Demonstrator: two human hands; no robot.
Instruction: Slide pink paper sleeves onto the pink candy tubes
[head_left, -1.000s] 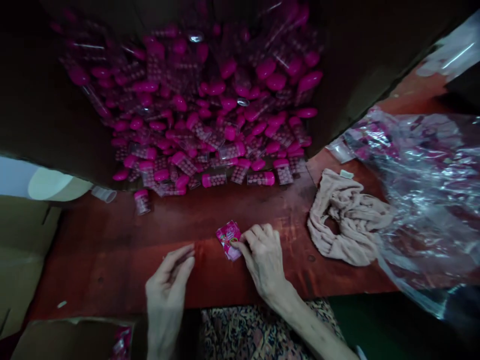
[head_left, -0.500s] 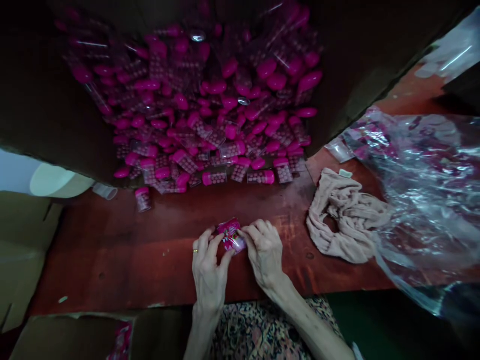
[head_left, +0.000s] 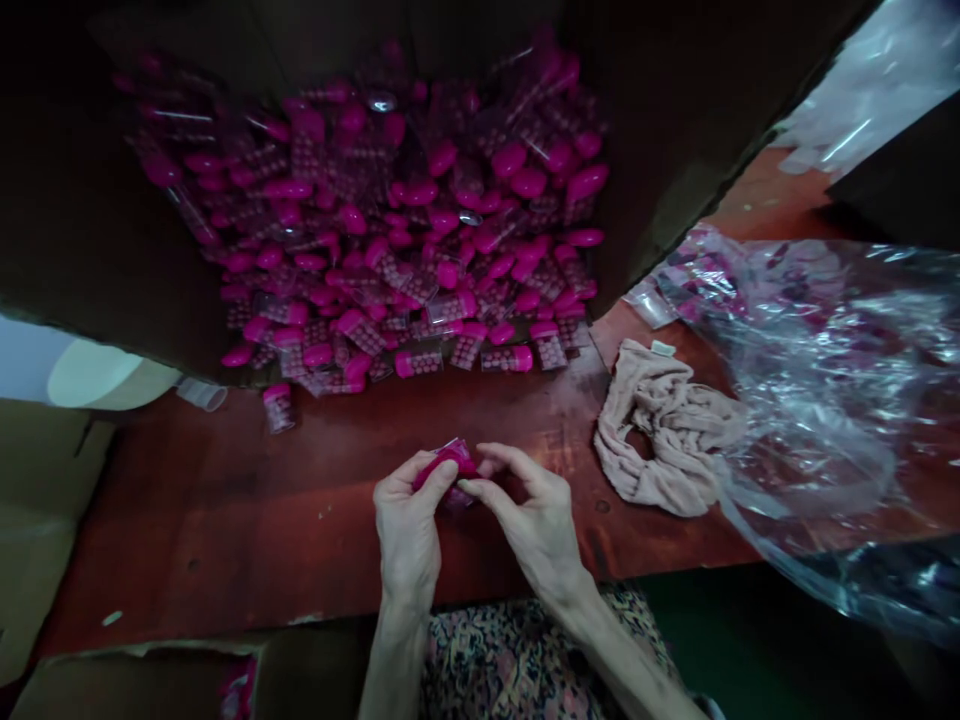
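Note:
A small pink printed packet [head_left: 457,455] is held above the red-brown table near its front edge. My left hand [head_left: 410,525] grips it from the left, thumb on top and fingers behind. At the packet's right edge, my right hand [head_left: 534,515] pinches with thumb and forefinger. Its contents are mostly hidden by my fingers. Beyond both hands lies a heap of clear bottles [head_left: 420,362] with pink caps and small round pellets inside. One such bottle [head_left: 278,408] stands apart to the left.
A large cardboard box [head_left: 660,200] surrounds the heap. On the right are a beige crumpled cloth [head_left: 660,430] and a clear plastic bag [head_left: 817,430] with pink packets. A pale bowl [head_left: 112,375] and clear cup [head_left: 202,393] sit left. An open carton [head_left: 142,685] stands below the table's edge.
The packet has been lifted and turned, its printed face now largely covered. My left thumb has moved onto it, and my right fingers have closed at its edge. The camera view shifted slightly.

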